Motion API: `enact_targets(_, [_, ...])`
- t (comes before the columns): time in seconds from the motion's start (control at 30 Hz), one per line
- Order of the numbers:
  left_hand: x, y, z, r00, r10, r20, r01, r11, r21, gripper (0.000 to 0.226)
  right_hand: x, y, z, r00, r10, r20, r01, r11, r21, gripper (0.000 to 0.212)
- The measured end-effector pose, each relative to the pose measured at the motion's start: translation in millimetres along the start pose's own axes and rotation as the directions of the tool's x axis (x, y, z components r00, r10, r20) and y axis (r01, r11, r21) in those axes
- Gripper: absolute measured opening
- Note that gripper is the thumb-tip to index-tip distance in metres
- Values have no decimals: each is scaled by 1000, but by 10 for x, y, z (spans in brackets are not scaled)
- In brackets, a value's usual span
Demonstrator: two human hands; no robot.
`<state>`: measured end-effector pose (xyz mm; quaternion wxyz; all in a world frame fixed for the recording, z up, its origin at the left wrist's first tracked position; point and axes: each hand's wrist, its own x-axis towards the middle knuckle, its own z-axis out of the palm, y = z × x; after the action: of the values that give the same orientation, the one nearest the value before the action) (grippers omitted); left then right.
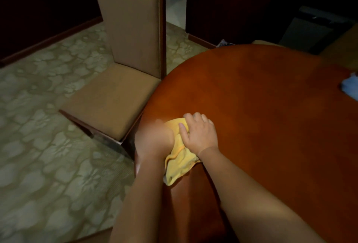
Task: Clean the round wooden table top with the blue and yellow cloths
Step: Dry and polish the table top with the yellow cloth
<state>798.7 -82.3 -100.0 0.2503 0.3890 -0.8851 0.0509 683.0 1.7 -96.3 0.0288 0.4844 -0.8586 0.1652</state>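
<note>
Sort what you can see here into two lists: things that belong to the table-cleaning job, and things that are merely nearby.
Part of the job:
yellow cloth, under both hands
left hand
right hand
round wooden table top
blue cloth, lying at the table's right side

Merely nearby:
upholstered chair
patterned carpet

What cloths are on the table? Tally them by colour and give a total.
Yellow cloth: 1, under both hands at the table's left edge
Blue cloth: 1, at the frame's right edge, partly cut off
Total: 2
</note>
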Motion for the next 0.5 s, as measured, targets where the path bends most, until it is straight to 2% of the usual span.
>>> enact_targets(0.17, [-752,291,-403,999,-31,28,32,999,-24,28,-877,62,-211,1000,1,26,-1,1000,-7,44])
enact_targets(0.5, [-1938,1041,-1092,985,-18,172,22,1000,-20,27,-2319,391,-656,993,29,114,-27,999,-18,50])
